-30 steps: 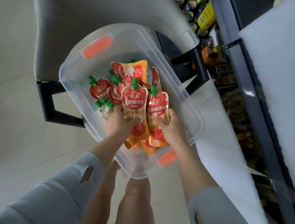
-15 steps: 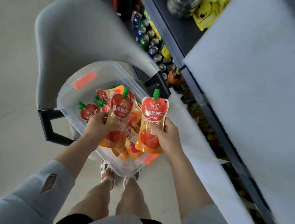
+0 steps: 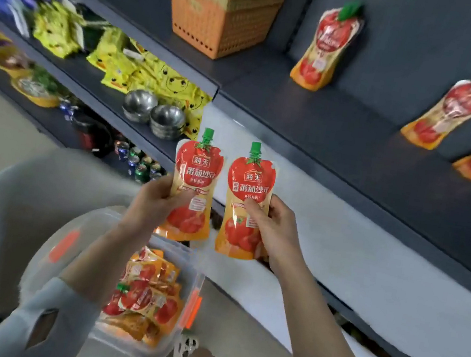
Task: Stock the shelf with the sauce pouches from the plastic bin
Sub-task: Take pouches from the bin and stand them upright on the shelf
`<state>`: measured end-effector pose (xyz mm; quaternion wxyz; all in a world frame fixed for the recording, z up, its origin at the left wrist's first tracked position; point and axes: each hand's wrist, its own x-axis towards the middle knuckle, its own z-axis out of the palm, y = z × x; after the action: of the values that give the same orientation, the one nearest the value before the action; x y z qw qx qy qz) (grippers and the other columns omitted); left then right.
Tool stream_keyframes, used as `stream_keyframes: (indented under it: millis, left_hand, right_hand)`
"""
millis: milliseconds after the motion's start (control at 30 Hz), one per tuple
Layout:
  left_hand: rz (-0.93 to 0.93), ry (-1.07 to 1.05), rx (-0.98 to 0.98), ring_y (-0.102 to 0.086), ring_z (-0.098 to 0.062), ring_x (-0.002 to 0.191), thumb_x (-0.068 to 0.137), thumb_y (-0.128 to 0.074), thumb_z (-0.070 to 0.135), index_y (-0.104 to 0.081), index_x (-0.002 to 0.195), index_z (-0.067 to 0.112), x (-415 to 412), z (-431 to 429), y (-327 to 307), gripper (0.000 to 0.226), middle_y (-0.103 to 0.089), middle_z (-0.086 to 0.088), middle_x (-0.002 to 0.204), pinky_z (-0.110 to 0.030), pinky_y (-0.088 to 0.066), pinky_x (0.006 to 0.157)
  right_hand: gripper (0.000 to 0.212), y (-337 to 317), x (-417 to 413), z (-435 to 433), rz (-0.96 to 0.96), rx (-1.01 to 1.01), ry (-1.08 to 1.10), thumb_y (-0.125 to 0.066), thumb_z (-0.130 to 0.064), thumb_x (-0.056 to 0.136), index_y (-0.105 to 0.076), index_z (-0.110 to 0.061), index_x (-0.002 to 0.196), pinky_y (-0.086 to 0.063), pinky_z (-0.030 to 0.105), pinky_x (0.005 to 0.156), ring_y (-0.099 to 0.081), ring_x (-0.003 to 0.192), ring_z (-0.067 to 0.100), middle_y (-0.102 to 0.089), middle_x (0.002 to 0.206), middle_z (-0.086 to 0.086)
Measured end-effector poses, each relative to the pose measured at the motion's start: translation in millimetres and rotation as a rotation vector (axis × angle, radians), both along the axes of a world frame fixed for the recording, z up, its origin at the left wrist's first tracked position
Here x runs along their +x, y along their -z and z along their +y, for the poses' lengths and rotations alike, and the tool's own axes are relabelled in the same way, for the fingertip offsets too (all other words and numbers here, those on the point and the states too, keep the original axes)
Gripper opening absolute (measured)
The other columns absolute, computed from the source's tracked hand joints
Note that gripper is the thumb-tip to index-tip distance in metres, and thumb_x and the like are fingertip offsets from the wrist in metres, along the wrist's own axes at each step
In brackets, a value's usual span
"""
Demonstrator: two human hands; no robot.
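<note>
Red-and-orange plastic is filling both hands. The left hand (image 3: 152, 200) is gripping 1 pouch, the left pouch (image 3: 197, 173), and the right hand (image 3: 276, 232) is gripping another, the right pouch (image 3: 249, 186). Each thumb is pressing across the printed front while the fingers are wrapping round behind. Both hands are clamping the lower half of their pouches, so the upper halves are standing clear above the thumbs.

The 2 held pouches are hanging side by side, close but apart, in front of the white ledge (image 3: 368, 257) and above the bin (image 3: 69, 233). Each is standing near upright, fronts facing the camera. Their long axes are running up the picture, with green caps pointing up toward the shelf (image 3: 339, 138) and flat bases pointing down toward the bin.

That clear bin, with orange latches, is sitting low in the head view on a grey chair (image 3: 30, 186), partly under the left forearm. More pouches, the binned pouches (image 3: 145, 295), are lying flat in a heap inside it.

On the dark shelf at upper right, 3 shelved pouches (image 3: 326, 49) are leaning back in a row, caps up and blurred. Stacked orange baskets (image 3: 221, 10) are standing just left of them. Lower shelves are carrying yellow packets (image 3: 152, 75), steel bowls (image 3: 158, 116) and drink cans (image 3: 137, 158).
</note>
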<state>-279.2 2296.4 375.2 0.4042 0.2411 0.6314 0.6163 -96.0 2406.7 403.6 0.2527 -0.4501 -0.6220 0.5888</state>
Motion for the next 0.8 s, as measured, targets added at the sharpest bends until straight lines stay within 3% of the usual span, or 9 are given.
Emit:
stream_keyframes:
  millis: [67,167,267,400,567,800]
  left_hand:
    - [0.025,0.068,0.078,-0.072,-0.032,0.086,0.087,-0.066,0.013,-0.066,0.109,0.004,0,19,-27,0.025,-0.074,-0.015,0.097,-0.044,-0.057,0.077]
    - [0.058,0.099,0.16,-0.072,-0.028,0.092,0.087,-0.066,0.014,-0.065,0.114,0.008,0,51,-64,0.027,-0.074,-0.01,0.102,-0.044,-0.057,0.08]
    - [0.084,0.104,0.206,-0.072,-0.024,0.095,0.087,-0.068,0.017,-0.066,0.114,0.012,-2,83,-94,0.028,-0.074,-0.005,0.104,-0.042,-0.056,0.084]
    - [0.131,0.092,0.252,-0.072,-0.023,0.095,0.088,-0.067,0.017,-0.066,0.114,0.012,-11,126,-124,0.026,-0.074,-0.005,0.104,-0.042,-0.056,0.084]
    - [0.128,0.048,0.286,-0.072,-0.021,0.091,0.09,-0.065,0.015,-0.065,0.114,0.013,-24,173,-143,0.025,-0.075,-0.003,0.1,-0.033,-0.058,0.076]
    - [0.118,-0.022,0.227,-0.072,-0.025,0.092,0.091,-0.064,0.013,-0.066,0.109,0.016,-49,221,-139,0.019,-0.074,-0.006,0.101,-0.047,-0.057,0.086]
  right_hand:
    - [0.009,-27,7,13,0.041,0.066,0.036,-0.07,-0.028,0.09,-0.07,-0.027,0.099,-0.059,0.029,0.079,-0.073,0.089,0.006,-0.076,0.096,-0.011]
    - [0.01,-65,16,37,0.085,0.17,0.08,-0.073,-0.025,0.088,-0.071,-0.029,0.097,-0.053,0.014,0.068,-0.07,0.087,-0.001,-0.075,0.093,-0.015]
    - [0.011,-99,23,67,0.089,0.265,0.099,-0.074,-0.023,0.088,-0.07,-0.029,0.097,-0.051,0.009,0.06,-0.07,0.083,-0.005,-0.075,0.088,-0.02]
    - [0.014,-136,20,119,0.095,0.353,0.133,-0.076,-0.022,0.086,-0.072,-0.028,0.098,-0.054,0.016,0.067,-0.071,0.086,-0.001,-0.076,0.092,-0.016]
    - [0.011,-155,0,193,0.044,0.427,0.189,-0.079,-0.025,0.082,-0.072,-0.032,0.086,-0.057,0.029,0.077,-0.071,0.086,0.002,-0.075,0.088,-0.017]
    - [0.017,-130,-56,275,-0.077,0.455,0.241,-0.081,-0.031,0.078,-0.076,-0.022,0.092,-0.059,0.042,0.085,-0.071,0.091,0.011,-0.076,0.095,-0.009]
